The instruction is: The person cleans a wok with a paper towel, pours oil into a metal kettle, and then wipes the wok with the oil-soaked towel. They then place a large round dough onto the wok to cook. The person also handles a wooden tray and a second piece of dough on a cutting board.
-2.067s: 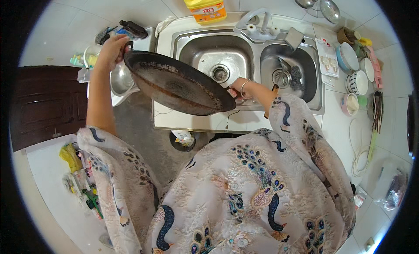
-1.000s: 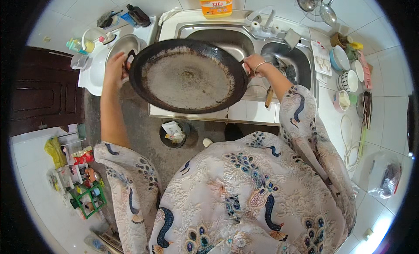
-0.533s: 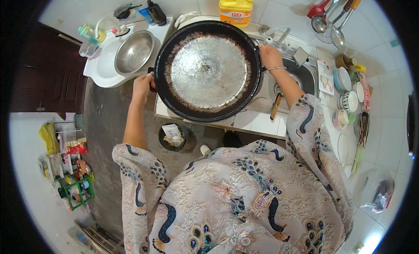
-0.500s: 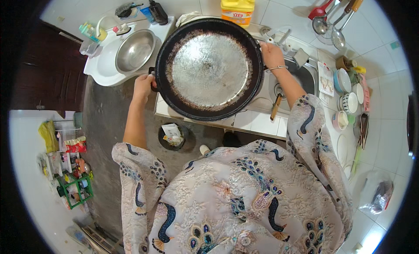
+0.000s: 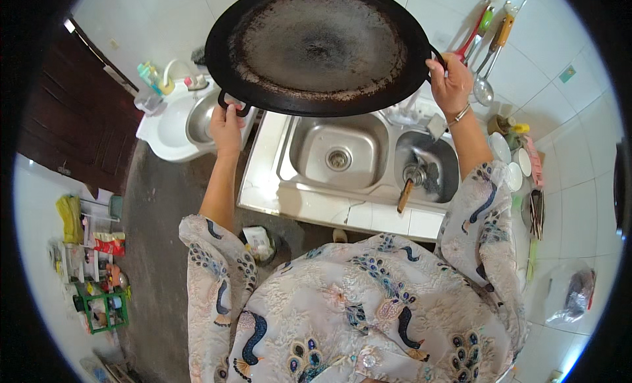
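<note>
So now I've got the big black griddle pan (image 5: 319, 47) lifted up off the double sink (image 5: 368, 160), left hand (image 5: 226, 123) and right hand (image 5: 451, 83) fingers clamped on its side handles.

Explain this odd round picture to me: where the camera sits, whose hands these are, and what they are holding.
The picture comes from a wide fisheye camera worn on a person's head and looking down, which is why the edges curve and the person's patterned clothing fills the bottom. There is no machine here, only two bare hands. The left hand has its grip on one small loop handle of a big, round, dark pan; the right hand holds the opposite rim. The pan is lifted above a steel double sink. A wooden-handled tool lies in the right basin. To the left is a white basin with a metal bowl in it. Ladles hang on the tiled wall at the right, and small dishes stand beside the sink.
</note>
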A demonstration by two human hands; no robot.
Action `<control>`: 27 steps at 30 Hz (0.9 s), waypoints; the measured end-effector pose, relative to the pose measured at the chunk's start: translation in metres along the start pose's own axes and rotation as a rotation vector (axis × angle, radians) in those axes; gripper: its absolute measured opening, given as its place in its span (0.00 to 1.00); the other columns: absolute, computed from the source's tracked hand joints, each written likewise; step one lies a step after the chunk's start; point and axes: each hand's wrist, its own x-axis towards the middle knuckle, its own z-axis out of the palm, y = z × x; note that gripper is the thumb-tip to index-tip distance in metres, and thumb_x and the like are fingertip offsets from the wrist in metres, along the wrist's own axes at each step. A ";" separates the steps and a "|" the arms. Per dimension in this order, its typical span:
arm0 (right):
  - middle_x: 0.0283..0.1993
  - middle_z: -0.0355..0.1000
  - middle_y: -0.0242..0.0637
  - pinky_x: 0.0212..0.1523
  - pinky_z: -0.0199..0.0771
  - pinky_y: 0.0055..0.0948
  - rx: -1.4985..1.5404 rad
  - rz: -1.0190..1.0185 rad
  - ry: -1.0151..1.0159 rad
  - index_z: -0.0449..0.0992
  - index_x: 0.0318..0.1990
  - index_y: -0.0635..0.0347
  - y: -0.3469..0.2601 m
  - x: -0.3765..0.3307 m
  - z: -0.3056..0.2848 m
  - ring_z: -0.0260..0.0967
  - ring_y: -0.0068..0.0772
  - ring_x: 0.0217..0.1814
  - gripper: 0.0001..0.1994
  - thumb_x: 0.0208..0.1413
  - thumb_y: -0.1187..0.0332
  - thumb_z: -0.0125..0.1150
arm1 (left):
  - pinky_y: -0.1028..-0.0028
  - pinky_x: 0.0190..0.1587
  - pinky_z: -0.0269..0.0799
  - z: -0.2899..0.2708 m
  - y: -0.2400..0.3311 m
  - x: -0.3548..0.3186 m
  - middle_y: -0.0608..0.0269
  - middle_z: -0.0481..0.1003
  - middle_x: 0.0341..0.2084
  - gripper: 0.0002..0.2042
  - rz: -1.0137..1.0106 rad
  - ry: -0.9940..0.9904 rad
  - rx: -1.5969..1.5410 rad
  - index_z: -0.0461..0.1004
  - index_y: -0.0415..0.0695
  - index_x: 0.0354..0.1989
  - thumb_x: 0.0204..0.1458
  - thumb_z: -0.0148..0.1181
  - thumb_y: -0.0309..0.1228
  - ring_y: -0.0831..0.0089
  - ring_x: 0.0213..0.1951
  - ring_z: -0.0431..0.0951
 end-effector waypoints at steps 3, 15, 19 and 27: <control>0.17 0.64 0.40 0.19 0.60 0.32 0.002 -0.121 0.058 0.68 0.24 0.60 -0.008 0.019 -0.016 0.62 0.42 0.18 0.14 0.48 0.59 0.60 | 0.85 0.21 0.64 0.007 0.020 0.017 0.69 0.72 0.26 0.05 0.137 0.059 -0.054 0.69 0.42 0.35 0.55 0.46 0.27 0.86 0.19 0.65; 0.18 0.64 0.39 0.19 0.61 0.31 0.009 -0.192 0.175 0.68 0.24 0.61 -0.001 0.026 -0.018 0.62 0.39 0.18 0.12 0.50 0.63 0.59 | 0.87 0.19 0.61 0.012 0.045 0.033 0.69 0.72 0.24 0.04 0.295 0.129 -0.121 0.69 0.41 0.35 0.55 0.47 0.26 0.88 0.18 0.64; 0.18 0.64 0.39 0.19 0.60 0.32 0.038 -0.159 0.110 0.69 0.24 0.61 -0.003 0.017 -0.005 0.62 0.41 0.18 0.12 0.50 0.62 0.59 | 0.86 0.19 0.61 0.003 0.018 0.023 0.69 0.72 0.25 0.05 0.199 0.127 -0.069 0.69 0.41 0.34 0.55 0.47 0.27 0.87 0.18 0.65; 0.17 0.63 0.39 0.19 0.59 0.33 0.099 -0.087 0.028 0.69 0.24 0.61 -0.001 0.002 0.022 0.61 0.41 0.18 0.12 0.50 0.62 0.58 | 0.85 0.19 0.63 -0.008 -0.013 0.002 0.66 0.73 0.25 0.06 0.057 0.159 0.033 0.70 0.41 0.36 0.55 0.48 0.29 0.86 0.17 0.65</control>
